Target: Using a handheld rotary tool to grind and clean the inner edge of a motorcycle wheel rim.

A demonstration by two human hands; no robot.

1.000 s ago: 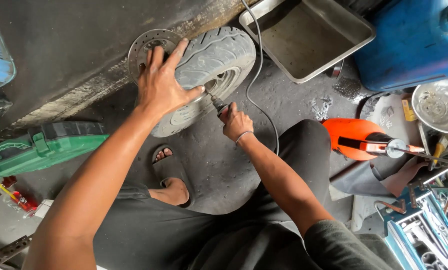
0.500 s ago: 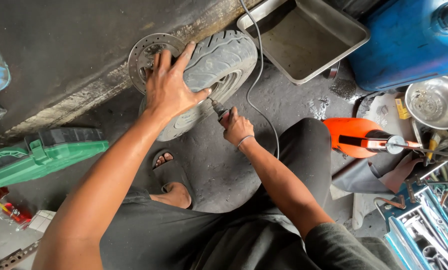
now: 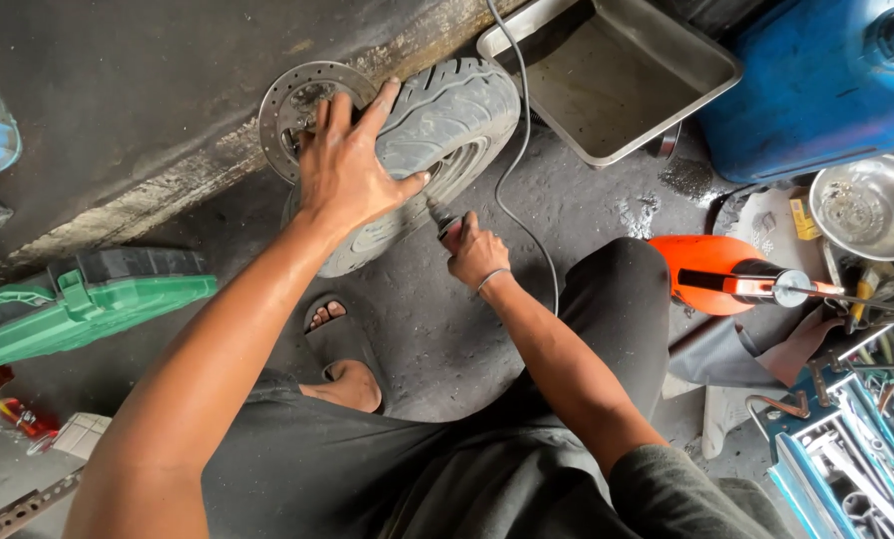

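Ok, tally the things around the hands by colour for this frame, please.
Grey: 4, tyre, brake disc, metal tray, steel bowl
Green: 1, tool case
Blue: 1, drum
Orange: 1, oil can
Total: 7

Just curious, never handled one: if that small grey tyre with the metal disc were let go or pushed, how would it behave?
The tyre stands on its tread, leaning by the kerb, so it would probably roll or topple once the left hand lifts. With a metal brake disc attached, it is likely heavy for its size. The grooved rubber looks grippy rather than slippery.
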